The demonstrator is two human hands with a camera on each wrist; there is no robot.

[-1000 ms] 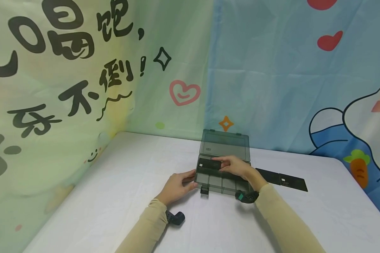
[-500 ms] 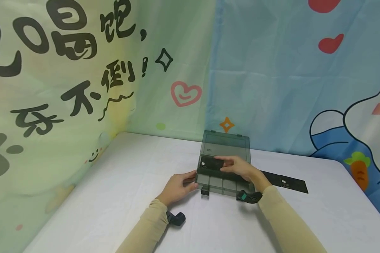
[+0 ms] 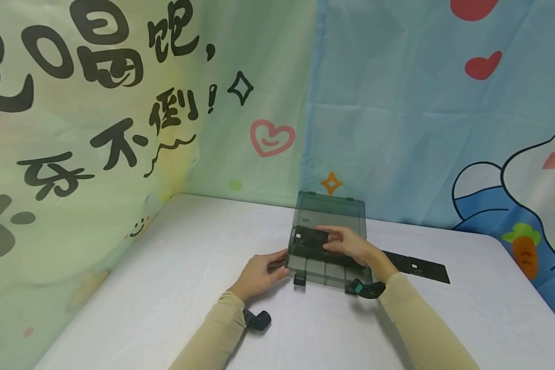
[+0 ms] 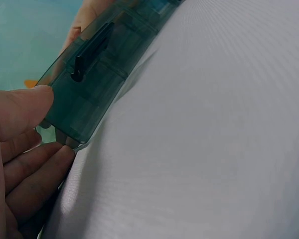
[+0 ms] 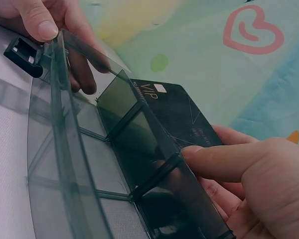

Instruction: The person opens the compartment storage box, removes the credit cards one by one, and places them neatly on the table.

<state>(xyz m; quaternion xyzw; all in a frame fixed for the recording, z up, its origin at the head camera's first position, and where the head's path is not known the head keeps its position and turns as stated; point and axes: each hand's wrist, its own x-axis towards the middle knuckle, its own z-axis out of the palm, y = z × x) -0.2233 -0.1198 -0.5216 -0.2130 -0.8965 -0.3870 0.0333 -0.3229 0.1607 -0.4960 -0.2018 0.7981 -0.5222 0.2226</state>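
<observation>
A translucent dark-green compartment box (image 3: 315,267) lies on the table, its lid (image 3: 329,211) raised at the back. My left hand (image 3: 259,273) holds the box's front left corner; in the left wrist view the thumb (image 4: 27,107) is on its upper edge and the fingers are against the side. My right hand (image 3: 349,246) pinches a black VIP card (image 3: 309,237) near its right end, over the back row of the box. The right wrist view shows the card (image 5: 172,107) tilted up at the compartments' far edge; its lower edge is partly hidden.
Two more black cards (image 3: 429,270) lie side by side on the white table (image 3: 203,231), right of the box; the right arm partly covers the nearer one. Front latches (image 3: 299,279) hang down from the box. Printed curtains stand behind and at the left.
My right hand has shifted the card slightly right and turned its face more into view, so its VIP lettering shows. The left hand stays at the box corner.
</observation>
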